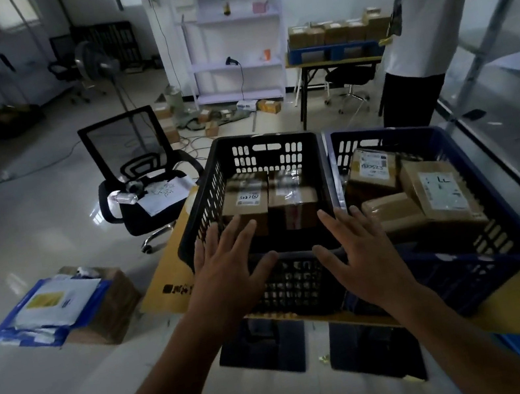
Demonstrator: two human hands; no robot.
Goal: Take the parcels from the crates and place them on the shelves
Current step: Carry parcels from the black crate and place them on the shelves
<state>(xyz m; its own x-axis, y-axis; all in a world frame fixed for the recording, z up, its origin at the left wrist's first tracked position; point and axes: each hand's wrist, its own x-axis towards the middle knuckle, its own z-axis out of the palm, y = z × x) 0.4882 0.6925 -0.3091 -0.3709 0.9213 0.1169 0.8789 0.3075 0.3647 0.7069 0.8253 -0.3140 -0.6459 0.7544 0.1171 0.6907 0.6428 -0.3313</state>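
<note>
A black crate (207,202) stands in front of me with two brown cardboard parcels inside: a labelled one (245,199) on the left and a taped one (292,198) beside it. To its right a dark blue crate (489,246) holds several labelled parcels (438,189). My left hand (229,268) and my right hand (362,251) are both open, fingers spread, over the near rim of the black crate, holding nothing. White shelves (234,17) stand at the far wall; a metal shelf (499,26) is at the right.
A person in a white shirt (418,2) stands at the right by the metal shelf. A black office chair (141,179) with papers sits left of the crates. A box with blue envelopes (62,304) lies on the floor at left. A far table (332,62) holds more parcels.
</note>
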